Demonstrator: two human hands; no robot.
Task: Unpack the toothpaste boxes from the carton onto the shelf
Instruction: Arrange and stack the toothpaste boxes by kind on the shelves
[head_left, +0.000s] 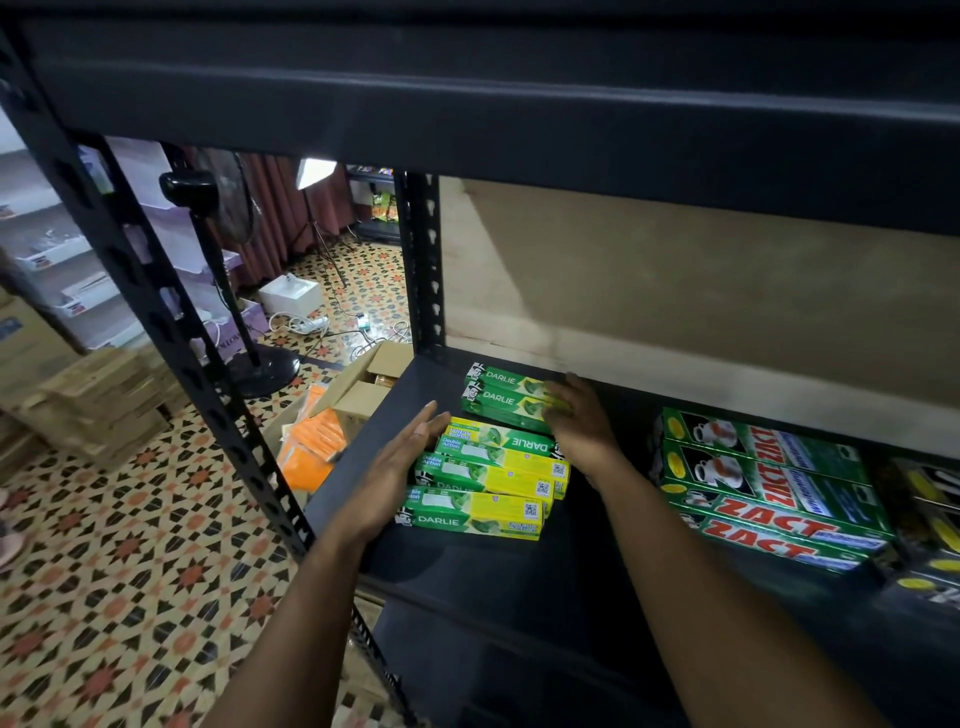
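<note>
Now both hands are at the shelf (467, 577). Our left hand (400, 467), flat with fingers straight, presses the left ends of the near Darlie boxes (488, 483), a loose, staggered stack. Our right hand (576, 421) lies over the right end of the far Darlie pair (506, 397); gripping or only pressing, we cannot tell. Risk: too hard a left push skews the stack toward the Zact boxes (769, 488) or slides the top box off. The lowest box sits nearest the shelf's front edge and could drop. Carton (363, 379) stands open on the floor, left, below.
</note>
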